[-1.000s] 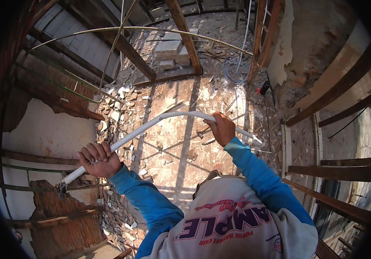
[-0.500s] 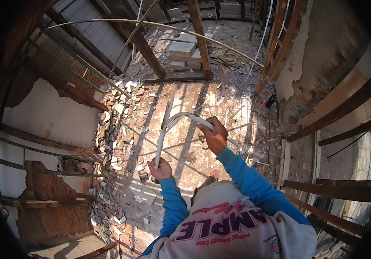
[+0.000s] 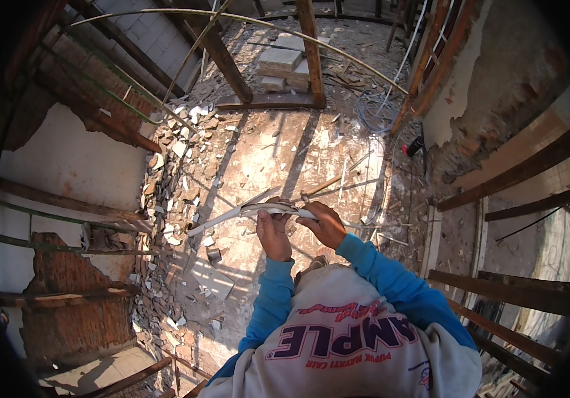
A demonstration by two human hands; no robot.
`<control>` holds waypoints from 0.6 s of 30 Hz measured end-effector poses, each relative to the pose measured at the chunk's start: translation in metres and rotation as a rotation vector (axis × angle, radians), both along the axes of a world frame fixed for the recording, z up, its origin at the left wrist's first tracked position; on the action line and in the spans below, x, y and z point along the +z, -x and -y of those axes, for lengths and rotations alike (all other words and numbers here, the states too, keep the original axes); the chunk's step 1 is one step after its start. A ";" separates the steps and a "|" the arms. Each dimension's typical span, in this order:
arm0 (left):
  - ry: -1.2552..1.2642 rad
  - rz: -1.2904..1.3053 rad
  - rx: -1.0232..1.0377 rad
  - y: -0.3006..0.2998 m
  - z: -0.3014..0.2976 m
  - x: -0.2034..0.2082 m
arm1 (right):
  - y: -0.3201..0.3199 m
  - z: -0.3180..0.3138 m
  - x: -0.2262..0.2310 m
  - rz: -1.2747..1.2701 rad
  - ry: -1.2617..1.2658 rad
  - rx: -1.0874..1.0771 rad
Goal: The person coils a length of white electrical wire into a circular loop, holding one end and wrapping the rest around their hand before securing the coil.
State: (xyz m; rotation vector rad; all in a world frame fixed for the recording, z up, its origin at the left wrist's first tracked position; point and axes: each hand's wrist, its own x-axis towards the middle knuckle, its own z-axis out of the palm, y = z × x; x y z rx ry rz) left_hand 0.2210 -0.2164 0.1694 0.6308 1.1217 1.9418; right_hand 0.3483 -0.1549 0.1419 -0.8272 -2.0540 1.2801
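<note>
A white plastic pipe [image 3: 216,221], split open lengthwise along part of its length, lies across in front of me, its plain end reaching out to the left. My left hand [image 3: 274,235] is closed around its split middle, fingers wrapped over the far side. Close beside it, my right hand [image 3: 325,225] grips the pipe's right part, thumb toward the left hand. A thin split strip sticks out above the pipe at the left. The palms and fingers hide part of the split. Just beyond the hands, a wooden-handled tool [image 3: 338,180], perhaps a hammer, rests on the floor.
Broken brick and tile rubble [image 3: 180,149] lines the left wall. Ahead, a timber frame [image 3: 265,101] stands before stacked pale blocks [image 3: 280,60]. A coil of blue-grey cable [image 3: 374,114] lies at the far right. Wooden beams [image 3: 517,292] jut in along the right side.
The bent pipe has been lowered and drawn nearer, now lying flatter. My left hand has moved rightward along it, close to my right hand. The tool on the floor has come into sight.
</note>
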 end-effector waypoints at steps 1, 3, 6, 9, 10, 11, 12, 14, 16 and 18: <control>0.005 0.047 0.034 -0.003 -0.005 0.002 | -0.001 -0.004 -0.001 -0.001 0.005 0.005; 0.009 0.111 0.141 -0.004 -0.014 0.005 | -0.005 -0.009 -0.006 0.019 0.068 0.032; 0.043 0.102 0.153 0.016 -0.023 0.006 | -0.022 -0.013 -0.041 0.141 0.200 0.056; 0.093 0.088 0.104 0.019 -0.030 0.015 | -0.020 -0.003 -0.034 0.050 0.146 0.054; 0.107 0.084 0.078 0.017 -0.033 0.019 | -0.016 -0.004 -0.027 -0.077 0.145 -0.024; 0.104 0.126 0.065 0.015 -0.035 0.019 | -0.007 -0.002 -0.020 -0.201 0.147 -0.098; 0.114 0.130 0.055 0.013 -0.038 0.019 | 0.000 -0.002 -0.011 -0.324 0.148 -0.174; 0.132 0.138 0.034 0.007 -0.042 0.017 | 0.002 -0.011 0.012 -0.287 0.066 -0.165; 0.111 0.089 -0.039 0.002 -0.043 0.009 | 0.003 -0.020 0.027 -0.202 -0.017 -0.139; 0.102 0.049 -0.146 -0.004 -0.046 0.004 | 0.002 -0.022 0.053 -0.098 -0.049 -0.206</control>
